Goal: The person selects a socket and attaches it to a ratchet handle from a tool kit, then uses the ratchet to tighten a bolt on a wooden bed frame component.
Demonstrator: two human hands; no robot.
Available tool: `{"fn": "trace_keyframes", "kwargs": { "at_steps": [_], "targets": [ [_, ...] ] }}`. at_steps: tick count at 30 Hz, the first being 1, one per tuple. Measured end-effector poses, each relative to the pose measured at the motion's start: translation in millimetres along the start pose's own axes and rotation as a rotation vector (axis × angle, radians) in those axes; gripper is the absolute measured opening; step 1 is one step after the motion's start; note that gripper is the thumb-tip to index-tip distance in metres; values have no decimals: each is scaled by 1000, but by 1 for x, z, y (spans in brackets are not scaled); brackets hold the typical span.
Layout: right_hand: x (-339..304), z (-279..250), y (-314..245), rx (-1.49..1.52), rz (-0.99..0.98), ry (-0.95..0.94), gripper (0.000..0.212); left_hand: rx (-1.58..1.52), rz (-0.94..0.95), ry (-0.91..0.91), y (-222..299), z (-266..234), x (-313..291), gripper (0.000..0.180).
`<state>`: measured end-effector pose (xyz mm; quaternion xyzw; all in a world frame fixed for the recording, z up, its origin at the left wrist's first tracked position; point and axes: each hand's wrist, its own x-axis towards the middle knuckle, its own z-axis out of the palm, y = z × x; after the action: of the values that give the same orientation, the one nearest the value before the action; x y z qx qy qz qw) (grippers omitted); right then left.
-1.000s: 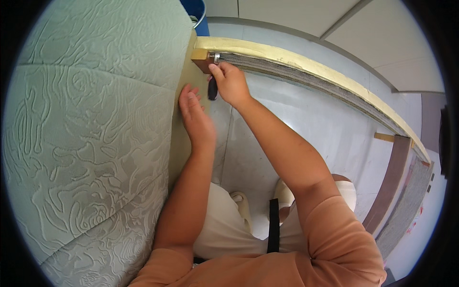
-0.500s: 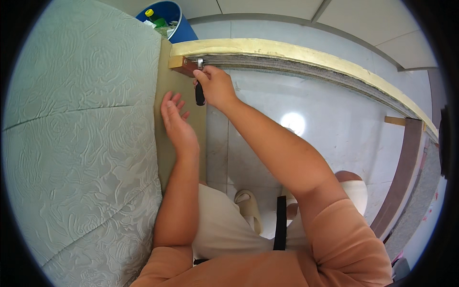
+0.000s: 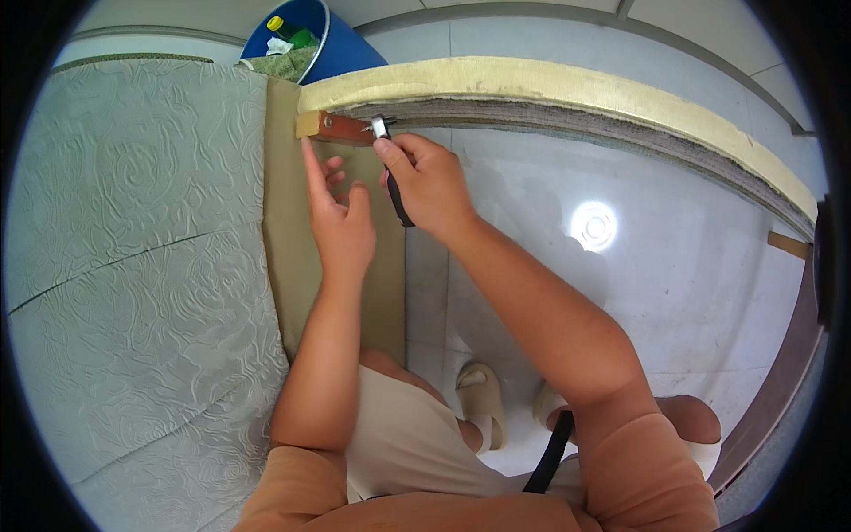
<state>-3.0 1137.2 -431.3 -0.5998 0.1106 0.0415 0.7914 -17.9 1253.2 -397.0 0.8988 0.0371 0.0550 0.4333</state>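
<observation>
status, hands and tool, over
Right hand gripping black-handled tool, metal head at wooden block. Left hand open, fingertip near block's left end. Pale rail close behind.

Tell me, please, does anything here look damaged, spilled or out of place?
Nothing looks spilled, but along the inner side of the pale yellow rail, layered grey material lies exposed with rough edges, perhaps unfinished or worn. The blue bin appears tilted, but the lens may cause that.

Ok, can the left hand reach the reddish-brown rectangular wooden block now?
Probably yes: the left hand looks empty and is close beside the wooden block, with nothing visible between them.
</observation>
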Motion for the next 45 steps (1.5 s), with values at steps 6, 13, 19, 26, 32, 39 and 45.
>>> {"fn": "trace_keyframes", "kwargs": {
  "at_steps": [6,13,19,26,32,39,45],
  "targets": [
    [12,19,-9,-42,-50,29,29,298,21,-13,10,0,12,78],
    [17,44,6,61,-74,96,23,259,49,-10,6,-3,15,77],
    [15,42,2,85,-36,99,23,284,30,-6,8,-2,15,77],
    [16,44,5,18,-52,115,24,280,66,1,4,-3,15,78],
    [15,48,6,-44,-127,185,24,247,64,-32,8,-5,13,80],
    [17,43,-13,-111,-37,128,30,315,-135,-116,20,-15,15,81],
    [23,38,-31,-262,93,47,35,67,-208,-219,25,-30,18,79]
  ]
}}
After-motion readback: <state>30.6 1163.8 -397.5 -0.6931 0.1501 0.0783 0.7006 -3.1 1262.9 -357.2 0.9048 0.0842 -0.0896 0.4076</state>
